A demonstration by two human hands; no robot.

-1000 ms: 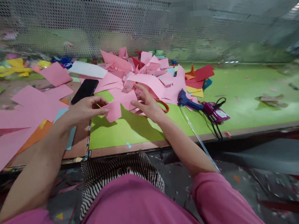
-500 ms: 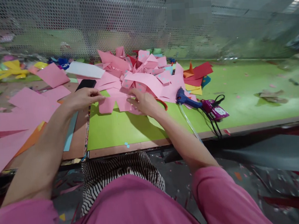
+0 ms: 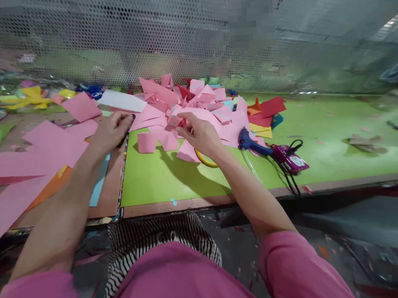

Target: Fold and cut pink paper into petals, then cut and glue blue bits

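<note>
My left hand (image 3: 112, 128) rests over a dark flat object that looks like a phone (image 3: 133, 118), its fingers loosely bent; most of the object is hidden beneath it. My right hand (image 3: 199, 133) hovers at the front of a heap of pink paper pieces (image 3: 162, 94), thumb and forefinger apart. Close to its fingertips is a dotted pink paper piece (image 3: 175, 119); whether they touch cannot be told. A folded pink paper piece (image 3: 146, 143) stands on the green sheet (image 3: 160, 179) between my hands. Under my right wrist shows a yellow curved loop (image 3: 206, 160).
Right of my hand lies a glue gun (image 3: 253, 142) with a purple body (image 3: 289, 158) and black cord. Pink sheets (image 3: 47, 147) spread over the left side, near a white sheet (image 3: 121, 101). A perforated metal panel (image 3: 162, 32) rises behind the table.
Both hands have let go of the folded pink paper, which stays on the green sheet. My left hand has moved onto the dark object; my right has moved toward the dotted paper.
</note>
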